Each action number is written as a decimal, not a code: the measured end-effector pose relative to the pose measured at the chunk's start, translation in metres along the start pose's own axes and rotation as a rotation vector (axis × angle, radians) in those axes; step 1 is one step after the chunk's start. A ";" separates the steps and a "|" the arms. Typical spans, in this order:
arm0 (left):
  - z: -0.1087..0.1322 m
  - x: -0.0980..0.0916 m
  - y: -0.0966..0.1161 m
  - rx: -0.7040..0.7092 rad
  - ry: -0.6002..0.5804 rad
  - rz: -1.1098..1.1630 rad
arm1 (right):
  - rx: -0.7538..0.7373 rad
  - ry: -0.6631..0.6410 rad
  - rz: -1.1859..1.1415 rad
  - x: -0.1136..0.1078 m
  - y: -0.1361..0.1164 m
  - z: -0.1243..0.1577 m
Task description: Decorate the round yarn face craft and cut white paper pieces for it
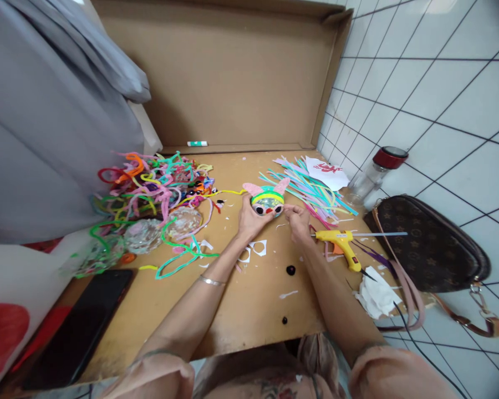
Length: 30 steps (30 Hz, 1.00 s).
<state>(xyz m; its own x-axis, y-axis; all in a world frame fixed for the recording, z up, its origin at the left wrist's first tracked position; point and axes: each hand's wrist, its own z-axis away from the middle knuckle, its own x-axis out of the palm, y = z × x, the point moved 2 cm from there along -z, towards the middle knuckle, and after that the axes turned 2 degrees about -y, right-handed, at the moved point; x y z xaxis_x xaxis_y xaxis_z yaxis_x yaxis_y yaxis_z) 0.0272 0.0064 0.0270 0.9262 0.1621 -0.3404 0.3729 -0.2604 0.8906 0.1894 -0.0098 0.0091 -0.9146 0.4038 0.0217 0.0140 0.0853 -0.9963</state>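
My left hand is wrapped round a small clear ball figure with pink felt ears, a green and yellow band and round eyes. It rests on the cardboard sheet. My right hand is closed in a pinch at the figure's right side, fingertips touching it. Whatever the pinch holds is too small to make out. A yellow glue gun lies just right of my right hand.
A heap of tangled coloured pipe cleaners and clear balls lies at left. Straight pipe cleaners lie behind the figure. A black phone, a jar, a brown handbag, crumpled tissue and grey cloth surround the sheet.
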 end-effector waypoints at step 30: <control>0.000 0.000 0.005 -0.047 -0.034 0.007 | -0.192 0.069 0.252 0.006 -0.014 0.013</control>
<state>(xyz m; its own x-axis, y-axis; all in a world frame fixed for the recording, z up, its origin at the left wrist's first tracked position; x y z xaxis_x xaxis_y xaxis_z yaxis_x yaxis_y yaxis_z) 0.0286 0.0054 0.0315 0.9303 0.1276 -0.3440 0.3645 -0.2160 0.9058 0.1780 -0.0207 0.0225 -0.8433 0.4941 -0.2116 0.3187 0.1426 -0.9371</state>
